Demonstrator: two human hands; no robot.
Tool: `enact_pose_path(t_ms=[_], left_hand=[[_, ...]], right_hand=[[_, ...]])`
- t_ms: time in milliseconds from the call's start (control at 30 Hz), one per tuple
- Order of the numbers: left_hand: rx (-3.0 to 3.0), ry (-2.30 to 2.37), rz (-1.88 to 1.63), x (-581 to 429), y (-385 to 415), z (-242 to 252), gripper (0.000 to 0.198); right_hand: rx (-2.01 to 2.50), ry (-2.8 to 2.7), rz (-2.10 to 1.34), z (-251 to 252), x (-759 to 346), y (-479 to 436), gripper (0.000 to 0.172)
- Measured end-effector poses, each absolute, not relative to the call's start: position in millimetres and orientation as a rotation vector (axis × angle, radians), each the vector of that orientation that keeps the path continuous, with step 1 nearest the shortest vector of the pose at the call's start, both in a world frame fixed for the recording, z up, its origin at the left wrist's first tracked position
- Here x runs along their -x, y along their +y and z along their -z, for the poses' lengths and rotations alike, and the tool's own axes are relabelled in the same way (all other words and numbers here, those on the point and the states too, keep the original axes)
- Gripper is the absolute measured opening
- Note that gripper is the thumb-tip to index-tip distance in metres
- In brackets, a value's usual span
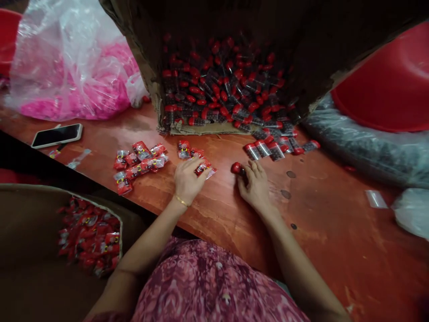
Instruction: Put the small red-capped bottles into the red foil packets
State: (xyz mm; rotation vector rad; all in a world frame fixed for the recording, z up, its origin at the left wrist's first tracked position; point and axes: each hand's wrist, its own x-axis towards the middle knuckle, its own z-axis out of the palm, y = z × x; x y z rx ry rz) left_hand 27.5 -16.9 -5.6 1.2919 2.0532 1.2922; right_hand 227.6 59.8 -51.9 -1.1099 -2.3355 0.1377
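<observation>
My left hand (188,181) is closed at the fingertips on a small red printed packet (203,167), just above the table. Two more red packets (184,149) lie right behind its fingers. To the left is a loose group of several similar packets (141,151). My right hand (256,184) is curled round a small red-capped container (236,168); the red end shows at the thumb side, while its body is mostly hidden by the fingers. Several clear and dark red-capped containers (263,148) lie on the table beyond the right hand.
A tipped cardboard box (187,129) at the back holds a heap of red-capped containers. At lower left, an open carton (121,232) contains red packets. A phone (57,136) and a plastic bag of pink items (77,85) are on the left; a red basin (385,89) stands right.
</observation>
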Motion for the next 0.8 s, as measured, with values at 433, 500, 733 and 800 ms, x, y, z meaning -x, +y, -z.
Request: enact_pose_path(t_ms=[433,500,733,800], left_hand=[[-1.671,2.165,-0.999,-18,-10,18,0.018],[-1.653,2.161,-1.065,-21,-15,12,0.018],[-1.602,2.16,-1.236,-40,-31,-9,0.022],[-1.453,2.198,-1.307,-47,-41,-12,0.028]], right_hand=[[0.979,-2.127,-0.491,25,-195,34,0.022],[1.054,-2.062,-0.698,19,-183,27,0.027],[0.93,-1.677,-1.38,14,-156,23,0.041],[0.855,-1.713,-1.399,13,-150,23,0.037]])
